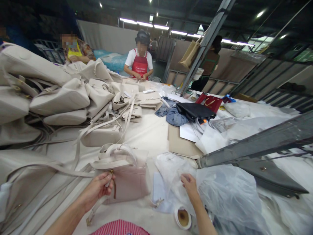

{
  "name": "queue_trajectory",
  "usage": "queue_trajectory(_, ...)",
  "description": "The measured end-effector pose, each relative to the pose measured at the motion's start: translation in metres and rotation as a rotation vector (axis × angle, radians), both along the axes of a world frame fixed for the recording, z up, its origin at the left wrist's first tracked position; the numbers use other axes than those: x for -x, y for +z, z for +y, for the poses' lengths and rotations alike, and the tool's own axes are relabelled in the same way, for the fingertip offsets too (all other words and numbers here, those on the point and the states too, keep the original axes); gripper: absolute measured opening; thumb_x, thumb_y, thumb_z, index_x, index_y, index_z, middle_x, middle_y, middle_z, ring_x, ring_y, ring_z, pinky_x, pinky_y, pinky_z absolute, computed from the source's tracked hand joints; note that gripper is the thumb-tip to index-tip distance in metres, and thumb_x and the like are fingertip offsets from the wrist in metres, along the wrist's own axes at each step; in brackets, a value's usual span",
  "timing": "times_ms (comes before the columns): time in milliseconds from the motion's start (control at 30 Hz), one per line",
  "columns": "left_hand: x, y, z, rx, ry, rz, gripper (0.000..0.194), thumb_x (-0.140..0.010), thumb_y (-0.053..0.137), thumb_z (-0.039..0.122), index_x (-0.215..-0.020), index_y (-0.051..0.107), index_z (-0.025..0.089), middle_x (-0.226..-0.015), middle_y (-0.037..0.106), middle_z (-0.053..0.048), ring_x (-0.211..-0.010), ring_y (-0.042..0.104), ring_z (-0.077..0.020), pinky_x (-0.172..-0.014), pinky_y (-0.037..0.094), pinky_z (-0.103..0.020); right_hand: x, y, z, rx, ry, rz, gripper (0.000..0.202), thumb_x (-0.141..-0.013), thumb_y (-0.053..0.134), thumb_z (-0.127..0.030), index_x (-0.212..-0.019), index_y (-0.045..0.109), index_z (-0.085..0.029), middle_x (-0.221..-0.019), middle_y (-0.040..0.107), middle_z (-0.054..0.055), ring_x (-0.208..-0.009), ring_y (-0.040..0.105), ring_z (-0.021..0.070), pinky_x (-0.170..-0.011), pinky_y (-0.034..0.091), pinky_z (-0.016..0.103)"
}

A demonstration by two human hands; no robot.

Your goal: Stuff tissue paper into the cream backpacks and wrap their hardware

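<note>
A pale pink-beige handbag (130,182) with a rounded top handle stands before me. At its left side, my left hand (105,183) is closed in a pinch on the bag strap (99,202), just below a gold-coloured ring (111,171). The strap's lower end hangs down with a metal clasp. To the right of the bag, my right hand (189,182) has its fingers curled over thin white wrapping (171,166); whatever is between the fingertips is hidden. Below that hand sits a small white cup (183,218) with brown contents.
Many cream handbags (61,101) are heaped on the left. Crumpled clear plastic (227,186) lies right, beneath a slanting grey metal beam (244,140). Dark and blue cloth (193,111) is piled farther back. A co-worker in a red apron (140,65) works across the table.
</note>
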State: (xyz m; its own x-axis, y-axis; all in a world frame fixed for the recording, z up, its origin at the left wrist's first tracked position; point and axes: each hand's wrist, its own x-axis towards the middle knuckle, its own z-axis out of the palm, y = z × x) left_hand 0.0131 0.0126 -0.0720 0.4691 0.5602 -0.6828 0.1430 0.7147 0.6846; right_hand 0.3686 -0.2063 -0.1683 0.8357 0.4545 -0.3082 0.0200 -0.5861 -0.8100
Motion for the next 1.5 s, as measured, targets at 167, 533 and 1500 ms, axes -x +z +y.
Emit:
queue_trajectory(167, -0.004, 0.011, -0.001, 0.004, -0.003, -0.020, 0.038, -0.060, 0.083, 0.040, -0.079, 0.063, 0.013, -0.055, 0.057, 0.003, -0.046, 0.049, -0.0069, -0.048, 0.040, -0.018, 0.025, 0.030, -0.019, -0.167, -0.104, 0.318, 0.045, -0.058, 0.076, -0.050, -0.087, 0.063, -0.018, -0.079, 0.070, 0.003, -0.077, 0.069, 0.0216, -0.068, 0.054, 0.033)
queue_trajectory(533, 0.000, 0.009, -0.006, 0.012, 0.038, 0.009, 0.021, -0.078, 0.070, 0.027, -0.079, 0.053, 0.016, -0.071, 0.070, -0.006, -0.054, 0.063, -0.0122, -0.055, 0.049, -0.022, 0.107, 0.085, -0.005, -0.362, -0.042, 0.744, 0.050, -0.053, 0.083, -0.056, -0.081, 0.073, -0.016, -0.076, 0.076, 0.008, -0.067, 0.067, 0.0178, -0.062, 0.050, 0.027)
queue_trajectory(1500, 0.020, -0.012, -0.009, -0.060, -0.031, -0.090, 0.007, -0.051, 0.068, 0.013, -0.055, 0.062, 0.014, -0.052, 0.055, 0.003, -0.047, 0.045, -0.0090, -0.047, 0.035, -0.024, 0.246, 0.094, 0.126, 0.053, 0.591, 0.917, 0.008, -0.064, 0.069, -0.025, -0.063, 0.069, -0.017, -0.060, 0.066, 0.004, -0.048, 0.059, 0.0127, -0.050, 0.051, 0.026)
